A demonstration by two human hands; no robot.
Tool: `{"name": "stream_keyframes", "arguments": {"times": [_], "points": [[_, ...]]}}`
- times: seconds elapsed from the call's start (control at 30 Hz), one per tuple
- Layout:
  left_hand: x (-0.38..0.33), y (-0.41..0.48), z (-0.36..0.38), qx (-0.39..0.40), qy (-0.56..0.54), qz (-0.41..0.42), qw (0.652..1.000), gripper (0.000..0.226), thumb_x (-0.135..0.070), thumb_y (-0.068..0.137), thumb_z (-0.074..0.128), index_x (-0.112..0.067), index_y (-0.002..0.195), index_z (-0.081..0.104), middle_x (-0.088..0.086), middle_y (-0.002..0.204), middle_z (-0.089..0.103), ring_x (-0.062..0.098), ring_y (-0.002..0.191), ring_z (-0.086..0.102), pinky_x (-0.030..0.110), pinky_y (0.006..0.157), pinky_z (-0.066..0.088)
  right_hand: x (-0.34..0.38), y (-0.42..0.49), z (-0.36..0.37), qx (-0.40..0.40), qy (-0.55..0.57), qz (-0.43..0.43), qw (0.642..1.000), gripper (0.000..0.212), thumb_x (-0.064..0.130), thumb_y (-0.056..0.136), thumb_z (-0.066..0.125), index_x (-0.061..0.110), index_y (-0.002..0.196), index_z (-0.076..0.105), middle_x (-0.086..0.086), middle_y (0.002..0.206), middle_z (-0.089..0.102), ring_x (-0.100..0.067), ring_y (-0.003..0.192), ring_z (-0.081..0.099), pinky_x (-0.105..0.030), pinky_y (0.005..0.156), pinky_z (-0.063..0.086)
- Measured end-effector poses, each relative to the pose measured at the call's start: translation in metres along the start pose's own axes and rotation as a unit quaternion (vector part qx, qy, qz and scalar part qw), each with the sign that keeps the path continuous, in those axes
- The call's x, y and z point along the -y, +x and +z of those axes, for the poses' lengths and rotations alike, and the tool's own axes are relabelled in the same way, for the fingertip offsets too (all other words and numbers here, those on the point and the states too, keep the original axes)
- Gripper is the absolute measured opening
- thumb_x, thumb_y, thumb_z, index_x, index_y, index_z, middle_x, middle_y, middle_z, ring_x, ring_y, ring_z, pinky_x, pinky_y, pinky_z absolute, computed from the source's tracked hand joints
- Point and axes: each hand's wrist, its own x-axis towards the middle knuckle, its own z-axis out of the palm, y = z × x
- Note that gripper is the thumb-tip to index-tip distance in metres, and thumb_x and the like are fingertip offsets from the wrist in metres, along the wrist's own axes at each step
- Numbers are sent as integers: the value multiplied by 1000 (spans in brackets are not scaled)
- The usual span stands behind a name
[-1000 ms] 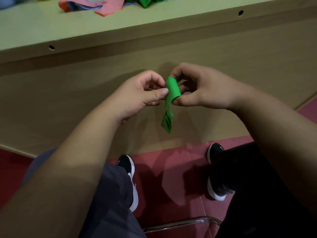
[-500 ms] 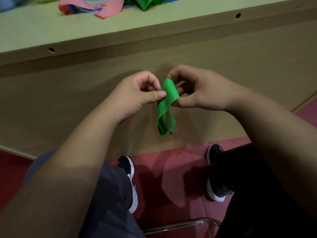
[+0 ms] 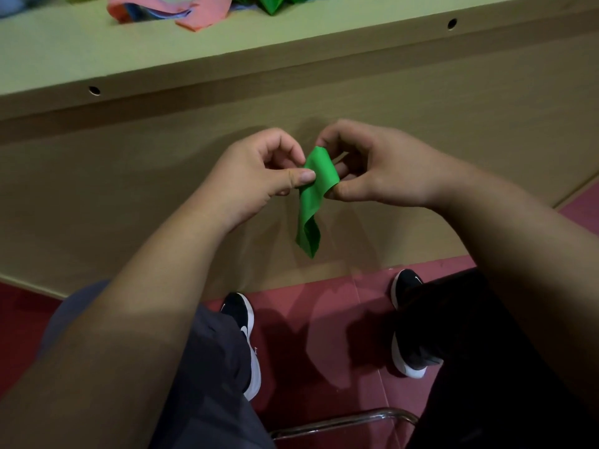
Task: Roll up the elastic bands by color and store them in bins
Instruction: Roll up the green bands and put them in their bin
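— Tabletop [image 3: 81,50] first: what does it carry?

— It is a pale green surface running across the top of the view. Along its far edge lies a loose heap: a pink band [image 3: 201,11] over blue strips [image 3: 155,12], with a bunch of green strips [image 3: 272,3] further right (cut off by the frame). A wooden front panel [image 3: 129,189] drops below the near edge.

— And lower down?

— Red floor [image 3: 324,319], the person's knees in grey and dark trousers, and two bare forearms reaching forward. Then the left shoe [image 3: 246,338] and the right shoe [image 3: 405,325], both black with white soles. A chrome chair bar [image 3: 340,422] curves along the bottom.

— The hands?

— Both are raised in front of the panel, below the tabletop's near edge and close together. The left hand [image 3: 259,176] pinches the green band [image 3: 316,192] at its left side between thumb and forefinger. The right hand [image 3: 379,170] curls its fingers behind the band and presses its thumb against the right side.

— So where is the band?

— In the air between the two hands, off the tabletop. Its upper part arches over in a curl, and the loose tail hangs down, twisted, in front of the panel.

— Anything smaller?

— Two round holes by the tabletop's near edge: the left hole [image 3: 94,90] and the right hole [image 3: 452,23].
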Motion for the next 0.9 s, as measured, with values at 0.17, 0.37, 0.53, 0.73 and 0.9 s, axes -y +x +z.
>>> {"name": "stream_keyframes", "arguments": {"times": [0.17,0.37,0.53,0.73,0.9], "points": [[1,1,0,-5,-1,-13,1000,24,-5,85,85,-18,91,67,2,80,68,11,72,64,33,71,59,2,0,2,-8,-11,2,1000,47,5,86,84,20,125,63,7,112,70,-8,97,75,-39,89,64],[2,0,1,-7,0,-23,1000,20,-7,85,85,-18,89,69,7,85,71,14,79,67,40,78,62,4,-1,2,-8,-19,8,1000,45,10,86,85,22,124,63,12,99,69,-3,88,71,-36,85,62],[1,0,2,9,-16,-44,999,13,-5,91,78,-14,94,69,11,94,67,18,87,64,36,81,61,3,-1,2,-4,-10,6,1000,45,8,86,85,23,122,64,14,99,69,-3,89,70,-39,87,62],[1,2,0,33,-13,-30,999,14,-6,94,75,-17,92,66,2,88,67,11,80,63,29,71,57,4,-2,1,-3,-5,-2,1000,46,5,86,84,20,124,63,8,106,70,-8,93,73,-41,88,62],[-1,1,-1,28,24,-7,999,14,-6,97,72,-18,93,65,-3,84,65,9,79,61,27,68,53,4,-2,0,1,-7,0,1000,47,6,85,84,21,124,63,8,105,70,-9,93,73,-48,91,63]]}}
